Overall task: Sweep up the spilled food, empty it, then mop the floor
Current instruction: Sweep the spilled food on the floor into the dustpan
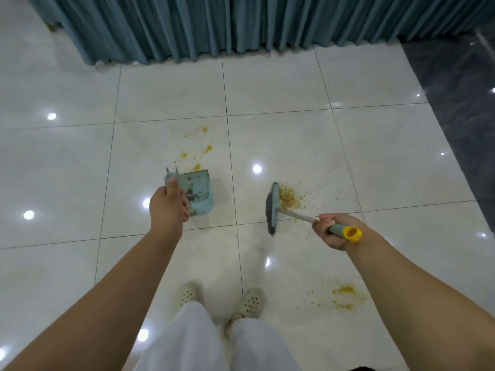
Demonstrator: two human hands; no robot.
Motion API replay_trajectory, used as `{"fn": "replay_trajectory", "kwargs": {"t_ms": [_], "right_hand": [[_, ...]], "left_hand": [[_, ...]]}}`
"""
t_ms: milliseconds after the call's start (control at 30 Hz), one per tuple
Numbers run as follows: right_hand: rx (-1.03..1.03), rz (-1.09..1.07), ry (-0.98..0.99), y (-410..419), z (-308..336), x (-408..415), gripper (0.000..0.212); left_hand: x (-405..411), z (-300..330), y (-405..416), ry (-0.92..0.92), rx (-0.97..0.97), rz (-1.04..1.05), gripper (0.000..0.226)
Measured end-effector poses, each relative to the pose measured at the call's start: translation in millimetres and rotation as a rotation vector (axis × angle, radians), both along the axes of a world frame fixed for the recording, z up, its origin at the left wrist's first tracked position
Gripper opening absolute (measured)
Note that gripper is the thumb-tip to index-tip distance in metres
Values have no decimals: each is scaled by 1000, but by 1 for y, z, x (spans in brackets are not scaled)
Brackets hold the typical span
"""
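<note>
My left hand (167,207) grips the handle of a light blue dustpan (199,194), which stands on the white tiled floor with dark dirt inside. My right hand (332,231) holds the teal and yellow grip of a broom; its blue head (273,207) rests on the floor right of the dustpan. A pile of yellowish spilled food (290,198) lies against the broom head's right side. More yellow crumbs (199,151) are scattered just beyond the dustpan. Another yellow patch (342,297) lies near my right foot.
A teal pleated curtain (241,22) hangs along the far side, reaching the floor. A dark glossy floor strip (460,103) runs along the right. My white-trousered legs and pale perforated shoes (249,303) stand at the bottom centre.
</note>
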State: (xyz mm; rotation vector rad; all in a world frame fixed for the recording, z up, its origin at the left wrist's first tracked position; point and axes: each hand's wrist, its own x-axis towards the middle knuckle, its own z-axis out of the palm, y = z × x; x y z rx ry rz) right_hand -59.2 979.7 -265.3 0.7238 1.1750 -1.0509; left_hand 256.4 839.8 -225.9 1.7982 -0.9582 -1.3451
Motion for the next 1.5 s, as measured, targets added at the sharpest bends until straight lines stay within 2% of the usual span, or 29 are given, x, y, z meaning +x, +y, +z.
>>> {"fn": "replay_trajectory", "kwargs": {"t_ms": [200, 367, 667, 933, 1200, 1400, 1500], "right_hand": [[-7, 166, -96, 18, 12, 16, 25], [-14, 250, -222, 19, 11, 70, 29], [17, 237, -368, 45, 0, 191, 34], [67, 76, -253, 98, 1, 216, 24], [53, 42, -22, 116, 1, 206, 15], [56, 135, 95, 127, 0, 215, 14], [58, 190, 71, 139, 8, 220, 14]], "left_hand": [[3, 7, 10, 23, -6, -33, 46], [22, 13, 14, 34, -19, -49, 45], [96, 15, 35, 32, -19, -108, 47], [138, 18, 54, 26, 30, -140, 49], [151, 10, 69, 61, 164, -116, 44], [158, 1, 78, 48, 116, -174, 46], [151, 3, 80, 76, 148, -172, 43]]}}
